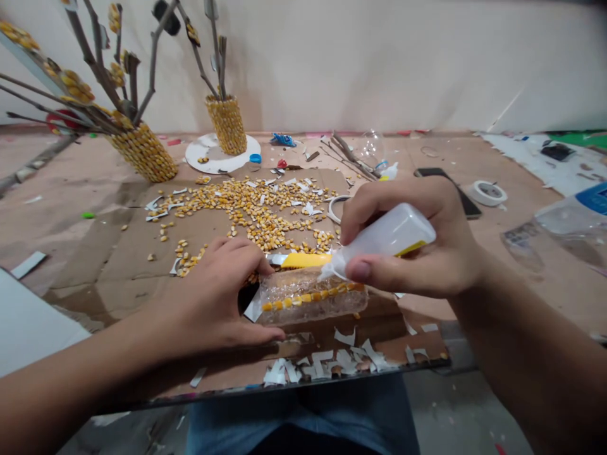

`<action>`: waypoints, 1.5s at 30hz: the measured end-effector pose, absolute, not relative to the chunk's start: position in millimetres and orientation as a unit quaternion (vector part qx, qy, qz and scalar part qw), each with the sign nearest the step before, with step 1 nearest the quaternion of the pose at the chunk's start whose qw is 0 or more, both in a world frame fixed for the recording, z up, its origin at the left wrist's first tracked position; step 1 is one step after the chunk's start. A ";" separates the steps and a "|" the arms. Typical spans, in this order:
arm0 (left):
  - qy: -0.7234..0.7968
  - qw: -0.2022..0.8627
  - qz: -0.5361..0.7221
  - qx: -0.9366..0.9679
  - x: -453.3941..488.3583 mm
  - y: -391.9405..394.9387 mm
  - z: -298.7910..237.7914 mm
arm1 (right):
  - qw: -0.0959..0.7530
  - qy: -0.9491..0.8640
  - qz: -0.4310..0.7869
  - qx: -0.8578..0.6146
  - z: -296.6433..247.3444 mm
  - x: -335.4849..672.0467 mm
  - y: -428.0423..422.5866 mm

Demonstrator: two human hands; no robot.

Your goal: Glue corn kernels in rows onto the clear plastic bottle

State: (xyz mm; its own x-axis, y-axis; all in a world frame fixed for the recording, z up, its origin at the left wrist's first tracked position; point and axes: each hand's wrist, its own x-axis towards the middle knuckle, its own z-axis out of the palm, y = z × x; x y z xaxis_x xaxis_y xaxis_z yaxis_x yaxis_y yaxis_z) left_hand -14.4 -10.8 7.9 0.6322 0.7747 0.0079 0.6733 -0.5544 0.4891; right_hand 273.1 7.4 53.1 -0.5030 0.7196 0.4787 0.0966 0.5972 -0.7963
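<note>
My right hand [412, 246] is closed round a white glue bottle [391, 234], tilted with its nozzle down at the right part of a clear plastic bottle piece [310, 309]. That piece lies on its side with one row of corn kernels [303, 299] stuck along it. My left hand [222, 291] grips its left end between thumb and fingers. Just behind it lies a yellow cutter knife [306, 260], partly hidden by the glue bottle's tip. Loose corn kernels [265, 215] are spread on the cardboard [114, 253] beyond my hands.
Two kernel-covered pots [145, 155] with branches stand at the back left, one on a white disc [194, 158]. Paper scraps [322, 363] line the front edge. At right lie a phone [450, 189], a tape roll [488, 193] and a plastic bottle [573, 212]. Twigs [348, 155] lie near the wall.
</note>
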 end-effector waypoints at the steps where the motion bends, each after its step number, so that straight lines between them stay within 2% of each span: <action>1: 0.412 0.226 0.114 0.876 -14.7 -10.7 7.6 | 0.424 -0.787 0.360 -0.266 50.1 272.3 7.4; 12: 0.392 0.214 0.127 0.886 -14.9 -13.9 5.4 | 0.421 -0.777 0.387 -0.264 36.7 269.5 5.7; 20: 0.386 0.212 0.122 0.889 -14.6 -13.2 5.8 | 0.450 -0.769 0.385 -0.241 32.9 264.4 2.8; 37: 0.383 0.208 0.131 0.890 -16.3 -12.4 3.3 | 0.402 -0.785 0.394 -0.260 41.0 271.8 5.1; 42: 0.392 0.208 0.124 0.888 -16.6 -12.6 4.5 | 0.429 -0.777 0.370 -0.274 41.3 276.0 5.8; 45: 0.406 0.211 0.115 0.882 -15.8 -12.8 5.4 | 0.414 -0.787 0.372 -0.267 41.2 276.4 5.0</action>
